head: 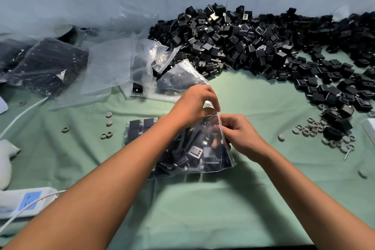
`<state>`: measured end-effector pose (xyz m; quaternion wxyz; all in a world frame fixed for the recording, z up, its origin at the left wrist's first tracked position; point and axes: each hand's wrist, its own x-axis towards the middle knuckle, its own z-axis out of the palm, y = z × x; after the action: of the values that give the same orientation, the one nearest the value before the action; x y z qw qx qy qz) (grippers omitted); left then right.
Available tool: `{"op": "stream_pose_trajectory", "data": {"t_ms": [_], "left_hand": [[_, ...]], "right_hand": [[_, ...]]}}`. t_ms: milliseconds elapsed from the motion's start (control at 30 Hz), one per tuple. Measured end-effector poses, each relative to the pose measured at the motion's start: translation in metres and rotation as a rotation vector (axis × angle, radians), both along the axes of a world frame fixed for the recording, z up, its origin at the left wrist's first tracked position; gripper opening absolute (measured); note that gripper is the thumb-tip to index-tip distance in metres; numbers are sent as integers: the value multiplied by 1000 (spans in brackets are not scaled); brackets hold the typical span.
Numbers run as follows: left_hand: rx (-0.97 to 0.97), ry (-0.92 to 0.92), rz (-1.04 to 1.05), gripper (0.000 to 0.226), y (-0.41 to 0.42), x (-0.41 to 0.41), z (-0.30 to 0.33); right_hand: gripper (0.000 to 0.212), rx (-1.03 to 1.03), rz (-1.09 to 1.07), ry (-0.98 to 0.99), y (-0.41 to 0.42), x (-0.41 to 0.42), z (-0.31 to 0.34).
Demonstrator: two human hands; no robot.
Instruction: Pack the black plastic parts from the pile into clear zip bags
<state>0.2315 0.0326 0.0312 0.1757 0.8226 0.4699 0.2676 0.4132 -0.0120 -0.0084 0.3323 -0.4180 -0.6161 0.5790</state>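
Note:
A clear zip bag (205, 160) filled with black plastic parts lies on the green cloth in front of me. My left hand (192, 103) pinches the bag's top corner from above. My right hand (241, 134) pinches the bag's open edge on its right side, fingers curled on the plastic. A big pile of black plastic parts (253, 42) spreads along the back and down the right side. A neat block of black parts (140, 128) sits just left of the bag, partly hidden by my left forearm.
Filled bags (44, 67) and empty clear bags (109, 67) lie at the back left. Grey rings and discs (312, 128) are scattered at right, a few more at left (107, 126). A white power strip (26, 201) with cable sits near left.

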Motion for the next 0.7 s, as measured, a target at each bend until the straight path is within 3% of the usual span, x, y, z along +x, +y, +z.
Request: {"op": "stream_pose_trajectory", "data": {"t_ms": [700], "left_hand": [[60,58,-21,14,2,5,1]], "right_hand": [[32,-114,52,16,-3,7,9]]}}
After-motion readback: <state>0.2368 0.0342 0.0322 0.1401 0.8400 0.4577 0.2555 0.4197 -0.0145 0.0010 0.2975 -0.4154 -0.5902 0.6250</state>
